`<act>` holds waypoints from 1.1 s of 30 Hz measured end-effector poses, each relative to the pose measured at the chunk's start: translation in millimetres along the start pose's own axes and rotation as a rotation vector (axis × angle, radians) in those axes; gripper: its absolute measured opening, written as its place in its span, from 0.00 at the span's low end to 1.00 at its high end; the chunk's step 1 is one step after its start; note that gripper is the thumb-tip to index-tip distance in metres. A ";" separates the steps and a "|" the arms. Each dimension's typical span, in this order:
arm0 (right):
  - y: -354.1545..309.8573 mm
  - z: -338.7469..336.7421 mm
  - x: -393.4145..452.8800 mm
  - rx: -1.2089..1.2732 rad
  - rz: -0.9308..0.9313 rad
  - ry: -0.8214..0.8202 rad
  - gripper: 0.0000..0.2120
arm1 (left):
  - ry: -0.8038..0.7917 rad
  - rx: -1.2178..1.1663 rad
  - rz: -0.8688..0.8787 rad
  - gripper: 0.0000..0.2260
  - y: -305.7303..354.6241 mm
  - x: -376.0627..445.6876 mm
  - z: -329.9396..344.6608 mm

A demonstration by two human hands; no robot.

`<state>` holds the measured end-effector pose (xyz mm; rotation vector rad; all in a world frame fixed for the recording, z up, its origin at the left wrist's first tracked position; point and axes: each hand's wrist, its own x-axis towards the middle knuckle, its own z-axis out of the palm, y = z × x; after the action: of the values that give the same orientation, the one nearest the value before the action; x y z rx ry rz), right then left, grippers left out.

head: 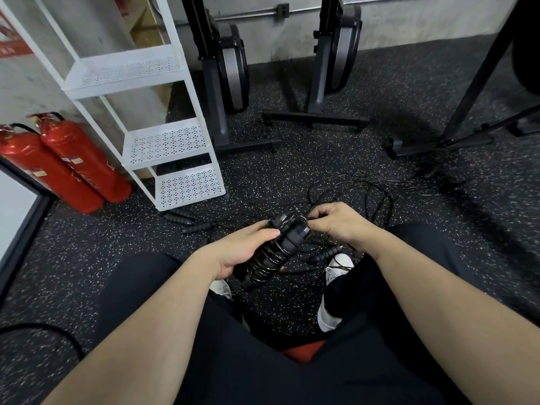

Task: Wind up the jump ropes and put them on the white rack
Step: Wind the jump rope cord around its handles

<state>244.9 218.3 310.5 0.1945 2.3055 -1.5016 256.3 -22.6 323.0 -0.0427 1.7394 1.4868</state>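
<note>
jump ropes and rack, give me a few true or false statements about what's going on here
1. The left hand grips the wound jump rope. True.
2. The right hand rests flat on the floor. False: it pinches the cord at the bundle's top.
3. The white rack already holds ropes. False: its visible shelves are bare.
4. Loose cords lie tangled on the floor. True.
5. Two fire extinguishers stand right of the rack. False: left.

2 fire extinguishers (67, 162), 1 white rack (140, 112), 2 hands (242, 249)
</note>
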 end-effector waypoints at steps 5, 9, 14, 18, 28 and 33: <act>-1.7 1.0 -1.5 0.157 -0.008 -0.065 0.05 | 0.030 0.143 0.047 0.09 -2.4 4.8 2.9; 1.9 1.8 1.0 0.162 0.000 -0.111 0.05 | 0.039 0.311 0.081 0.14 -4.3 8.4 5.2; 1.6 3.7 -0.5 0.151 0.003 -0.146 0.07 | 0.018 0.399 0.097 0.18 -6.3 10.1 7.0; 1.6 3.2 -0.5 0.151 0.018 -0.163 0.03 | 0.015 0.433 0.099 0.21 -3.4 9.3 7.3; 2.2 7.3 1.4 0.090 0.027 -0.165 0.03 | 0.022 0.594 0.098 0.28 -4.9 14.1 8.5; -1.4 7.7 -1.6 0.008 0.007 -0.173 0.05 | 0.023 0.684 0.059 0.32 -4.7 19.2 4.7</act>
<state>247.7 210.9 309.6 0.0714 2.1604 -1.4639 248.7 -11.2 308.0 0.3487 2.1937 0.8639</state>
